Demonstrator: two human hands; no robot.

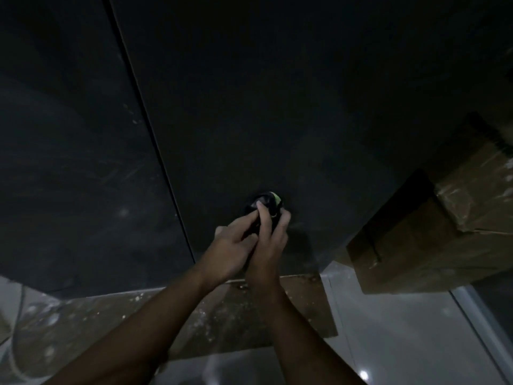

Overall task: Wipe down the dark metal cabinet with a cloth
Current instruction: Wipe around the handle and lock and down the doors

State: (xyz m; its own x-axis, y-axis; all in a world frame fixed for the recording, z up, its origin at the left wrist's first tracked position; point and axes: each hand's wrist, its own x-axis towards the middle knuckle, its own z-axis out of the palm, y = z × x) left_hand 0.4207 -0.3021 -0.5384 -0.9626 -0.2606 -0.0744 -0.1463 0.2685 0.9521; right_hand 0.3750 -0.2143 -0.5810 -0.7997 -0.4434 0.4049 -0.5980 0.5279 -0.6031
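Observation:
The dark metal cabinet (277, 93) fills most of the view, with a vertical seam between its two door panels and pale smudges on the left panel. Low on the right panel, both hands meet at a small dark bundle, the cloth (268, 202), which has a bright green patch. My left hand (236, 250) has its fingers curled onto the bundle from the left. My right hand (270, 240) grips it from below and the right, index finger laid over its top. The dim light hides the cloth's shape.
A taped cardboard box (433, 223) stands against the cabinet's right side, close to my right hand. Flattened, dusty cardboard (222, 320) lies on the pale tiled floor (402, 337) under the cabinet. A white cable (16, 329) curves at the far left.

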